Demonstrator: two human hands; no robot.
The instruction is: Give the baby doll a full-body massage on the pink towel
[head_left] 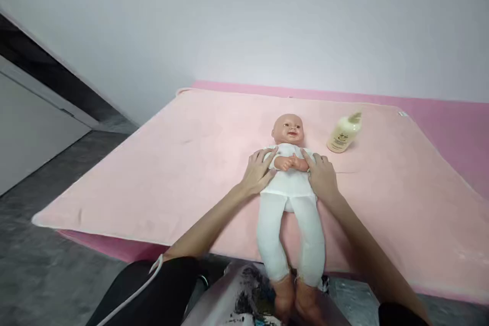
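A baby doll (289,182) in a white cloth body lies on its back, head away from me and feet hanging past the near edge. Its bare forearms are folded over its chest. At the doll's side, on the left, my left hand (256,169) grips the upper arm and chest, thumb and fingers against the cloth. On the other side my right hand (323,175) holds the doll's upper arm, with fingers reaching toward the shoulder. Parts of the fingers are hidden by the doll.
A pale yellow lotion bottle (344,134) with a pump top stands right of the doll's head. Beneath everything is a light pink blanket (183,163) over a darker pink cover (451,132). A white wall (267,20) rises behind. A white cable (132,295) runs by my left forearm.
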